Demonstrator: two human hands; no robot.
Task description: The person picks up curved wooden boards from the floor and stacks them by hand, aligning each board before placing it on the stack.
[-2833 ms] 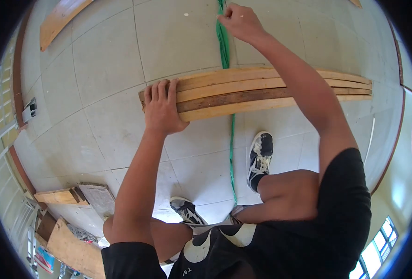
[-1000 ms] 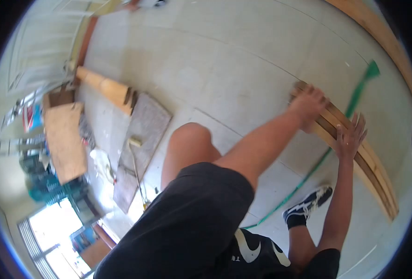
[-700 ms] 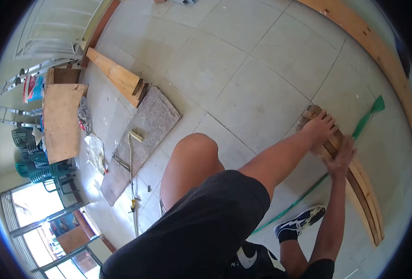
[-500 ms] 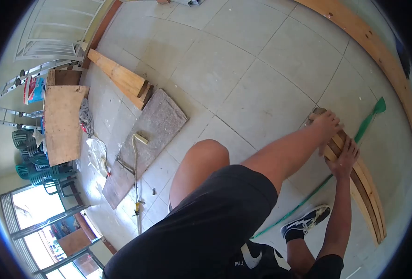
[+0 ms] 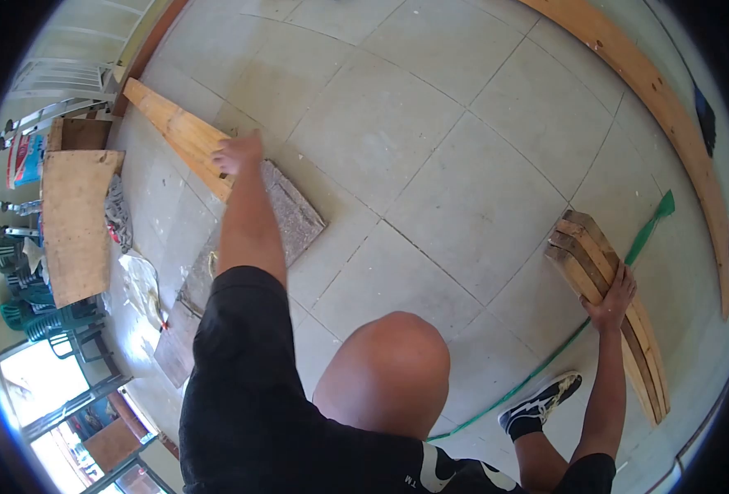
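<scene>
My right hand (image 5: pixel 613 300) is wrapped over a stack of several wooden boards (image 5: pixel 640 354), thumb on the near side and fingers over the far edge. A green strap (image 5: pixel 537 362) runs along the floor and passes beneath this stack. Stretched out to the left, my left hand (image 5: pixel 239 152) is over the near end of another set of long wooden boards (image 5: pixel 171 115). Its fingers are loosely bent and slightly apart, overlapping the board end in this view. Close by lies a grey, stained panel (image 5: pixel 294 206), partly hidden behind my left arm.
A long timber (image 5: pixel 657 86) lies along the right side. At the left stand a plywood sheet (image 5: pixel 76 226), stacked green chairs (image 5: pixel 48 321) and a ladder (image 5: pixel 27 123). Plastic wrapping (image 5: pixel 140 284) lies on the tiles. My knee (image 5: pixel 389 370) and shoe (image 5: pixel 541 402) are below.
My left hand has let go of the right-hand stack and swung far left to the other boards. My right hand stays on its stack. The view has shifted slightly.
</scene>
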